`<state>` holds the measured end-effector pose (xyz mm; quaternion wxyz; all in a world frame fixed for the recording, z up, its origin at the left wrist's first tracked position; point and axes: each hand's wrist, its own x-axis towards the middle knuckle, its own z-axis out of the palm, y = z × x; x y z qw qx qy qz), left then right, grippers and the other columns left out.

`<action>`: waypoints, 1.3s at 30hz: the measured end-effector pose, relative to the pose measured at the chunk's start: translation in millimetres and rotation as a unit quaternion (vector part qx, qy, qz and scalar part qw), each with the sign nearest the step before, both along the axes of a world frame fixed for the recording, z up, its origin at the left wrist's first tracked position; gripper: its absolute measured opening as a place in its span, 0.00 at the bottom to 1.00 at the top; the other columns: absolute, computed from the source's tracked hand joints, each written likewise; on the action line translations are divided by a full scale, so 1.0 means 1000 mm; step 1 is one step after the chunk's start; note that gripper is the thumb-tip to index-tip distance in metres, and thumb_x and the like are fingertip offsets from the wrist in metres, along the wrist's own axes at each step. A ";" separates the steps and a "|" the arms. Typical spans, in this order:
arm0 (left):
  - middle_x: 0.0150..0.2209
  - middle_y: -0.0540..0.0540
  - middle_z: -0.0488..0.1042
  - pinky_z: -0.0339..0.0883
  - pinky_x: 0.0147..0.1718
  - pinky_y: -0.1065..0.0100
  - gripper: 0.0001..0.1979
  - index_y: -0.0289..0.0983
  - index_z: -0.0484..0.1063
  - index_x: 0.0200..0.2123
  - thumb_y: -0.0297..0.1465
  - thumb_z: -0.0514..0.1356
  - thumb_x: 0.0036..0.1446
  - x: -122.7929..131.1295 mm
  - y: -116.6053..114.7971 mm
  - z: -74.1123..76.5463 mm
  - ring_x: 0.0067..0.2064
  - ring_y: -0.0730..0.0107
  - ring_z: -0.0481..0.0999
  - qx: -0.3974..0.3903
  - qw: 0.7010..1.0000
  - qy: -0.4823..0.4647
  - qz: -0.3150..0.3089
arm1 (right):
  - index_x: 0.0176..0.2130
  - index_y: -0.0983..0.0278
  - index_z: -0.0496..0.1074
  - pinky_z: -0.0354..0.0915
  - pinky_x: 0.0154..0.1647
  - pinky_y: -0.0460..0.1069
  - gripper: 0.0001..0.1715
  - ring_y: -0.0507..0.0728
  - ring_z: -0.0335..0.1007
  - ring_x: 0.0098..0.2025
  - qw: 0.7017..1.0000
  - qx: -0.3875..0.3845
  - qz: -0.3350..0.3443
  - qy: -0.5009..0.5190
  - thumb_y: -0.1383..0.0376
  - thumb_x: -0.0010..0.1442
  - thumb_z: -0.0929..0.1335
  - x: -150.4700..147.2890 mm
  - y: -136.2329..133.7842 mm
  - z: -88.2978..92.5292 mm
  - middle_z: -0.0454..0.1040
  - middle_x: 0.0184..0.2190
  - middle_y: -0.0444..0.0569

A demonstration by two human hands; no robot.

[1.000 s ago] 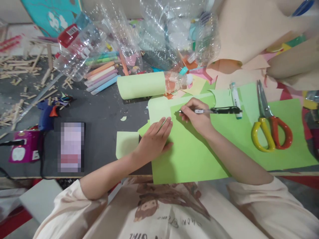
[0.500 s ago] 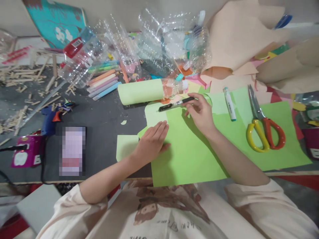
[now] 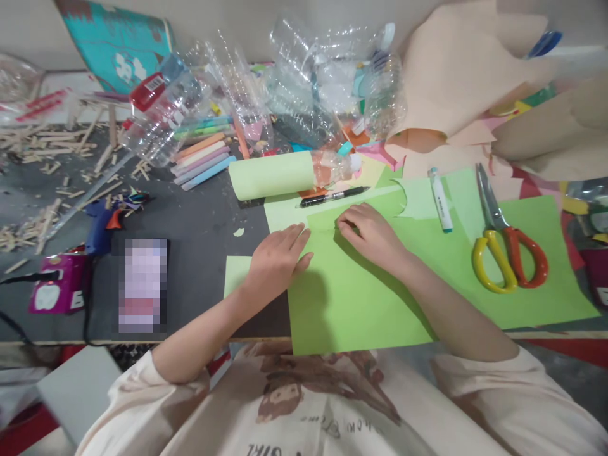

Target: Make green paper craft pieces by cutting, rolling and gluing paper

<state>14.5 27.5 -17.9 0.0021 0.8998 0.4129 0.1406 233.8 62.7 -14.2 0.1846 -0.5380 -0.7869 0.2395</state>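
My left hand (image 3: 280, 256) lies flat with its fingers stretched out, at the left edge of a bright green paper (image 3: 370, 297). My right hand (image 3: 373, 234) is closed, thumb and fingertips pinched at the upper part of that paper. Exactly how much paper is between the fingers is hidden. Above the hands, a black pen (image 3: 332, 197) rests on a pale green paper (image 3: 280, 212). A plastic bottle (image 3: 335, 166) wrapped in a pale green paper sleeve (image 3: 270, 175) lies on its side just behind the pen.
Large scissors (image 3: 503, 240) and a capped marker (image 3: 441, 199) lie on paper at the right. To the left are a phone (image 3: 142, 285), a blue glue gun (image 3: 99, 228) and a purple box (image 3: 59, 284). Clear plastic bottles (image 3: 304, 76) and wood sticks (image 3: 57, 139) crowd the back.
My right hand has let go of the pen, which now lies on the paper, and has moved down onto the green paper. My left hand has shifted slightly left.
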 end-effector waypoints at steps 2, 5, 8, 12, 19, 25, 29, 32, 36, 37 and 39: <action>0.52 0.34 0.76 0.68 0.50 0.59 0.20 0.29 0.70 0.53 0.36 0.50 0.66 -0.001 0.002 -0.003 0.53 0.56 0.76 -0.003 1.000 -0.007 0.004 | 0.26 0.62 0.63 0.59 0.38 0.53 0.11 0.59 0.63 0.34 1.000 -0.002 0.003 -0.012 0.67 0.60 0.60 0.000 -0.001 0.001 0.69 0.28 0.51; 0.53 0.34 0.75 0.68 0.50 0.58 0.21 0.30 0.68 0.55 0.36 0.48 0.67 -0.002 0.006 -0.004 0.54 0.55 0.75 -0.048 0.998 -0.020 0.019 | 0.27 0.62 0.63 0.59 0.39 0.52 0.09 0.59 0.64 0.37 0.999 -0.017 0.027 -0.015 0.68 0.60 0.60 0.004 0.000 0.005 0.69 0.30 0.52; 0.54 0.34 0.74 0.67 0.51 0.57 0.24 0.31 0.65 0.58 0.38 0.44 0.67 -0.004 0.011 -0.002 0.56 0.55 0.73 -0.114 0.991 -0.045 0.053 | 0.31 0.63 0.64 0.59 0.36 0.51 0.10 0.57 0.65 0.33 0.995 -0.070 0.062 -0.020 0.66 0.63 0.58 0.009 0.000 0.017 0.70 0.30 0.51; 0.50 0.39 0.77 0.65 0.51 0.57 0.20 0.36 0.72 0.50 0.38 0.47 0.65 -0.007 0.018 0.007 0.52 0.56 0.74 -0.216 0.969 -0.113 0.043 | 0.34 0.64 0.67 0.59 0.34 0.50 0.13 0.57 0.67 0.32 0.991 -0.086 0.103 -0.030 0.62 0.67 0.58 0.012 0.000 0.037 0.72 0.30 0.51; 0.41 0.43 0.79 0.67 0.43 0.66 0.15 0.36 0.75 0.41 0.38 0.56 0.56 -0.009 0.020 0.029 0.42 0.64 0.76 -0.410 0.861 -0.298 0.045 | 0.32 0.64 0.71 0.59 0.36 0.51 0.13 0.57 0.66 0.31 0.972 -0.014 0.230 -0.052 0.65 0.66 0.61 0.003 0.007 0.072 0.73 0.27 0.50; 0.34 0.47 0.79 0.67 0.34 0.69 0.17 0.35 0.76 0.33 0.44 0.61 0.52 -0.007 0.016 0.034 0.35 0.65 0.76 -0.575 0.757 -0.311 -0.001 | 0.34 0.63 0.72 0.64 0.43 0.56 0.14 0.60 0.70 0.38 0.966 0.055 0.252 -0.016 0.63 0.66 0.61 -0.007 0.008 0.084 0.75 0.31 0.51; 0.33 0.45 0.79 0.68 0.33 0.68 0.22 0.35 0.76 0.31 0.50 0.63 0.49 -0.001 0.009 0.029 0.34 0.64 0.76 -0.566 0.707 -0.421 0.053 | 0.55 0.60 0.66 0.59 0.57 0.64 0.20 0.66 0.64 0.58 0.986 0.132 0.103 0.016 0.57 0.66 0.61 -0.006 -0.007 0.081 0.70 0.55 0.56; 0.29 0.46 0.77 0.68 0.31 0.69 0.26 0.35 0.76 0.29 0.54 0.63 0.46 0.005 0.004 0.025 0.31 0.67 0.74 -0.536 0.682 -0.487 0.101 | 0.64 0.60 0.55 0.60 0.59 0.65 0.36 0.68 0.59 0.64 0.995 0.059 0.080 -0.025 0.48 0.63 0.62 -0.001 -0.023 0.076 0.63 0.63 0.58; 0.29 0.47 0.77 0.68 0.31 0.69 0.26 0.35 0.77 0.30 0.55 0.64 0.45 0.009 0.001 0.022 0.30 0.69 0.73 -0.532 0.659 -0.517 0.120 | 0.66 0.60 0.53 0.64 0.57 0.65 0.41 0.69 0.63 0.62 0.993 0.009 0.054 -0.106 0.46 0.61 0.63 0.004 -0.045 0.070 0.63 0.63 0.58; 0.29 0.47 0.77 0.68 0.31 0.69 0.26 0.35 0.78 0.30 0.54 0.64 0.45 0.010 0.000 0.021 0.30 0.70 0.73 -0.536 0.651 -0.523 0.124 | 0.65 0.61 0.54 0.64 0.57 0.64 0.39 0.69 0.64 0.61 0.992 0.025 0.041 -0.119 0.47 0.62 0.63 0.005 -0.051 0.070 0.65 0.62 0.59; 0.29 0.47 0.78 0.68 0.31 0.69 0.25 0.36 0.78 0.31 0.53 0.64 0.46 0.010 -0.002 0.019 0.30 0.69 0.73 -0.536 0.640 -0.533 0.135 | 0.64 0.63 0.56 0.65 0.56 0.63 0.36 0.68 0.68 0.58 0.988 0.061 0.033 -0.140 0.50 0.64 0.62 0.006 -0.060 0.070 0.69 0.59 0.61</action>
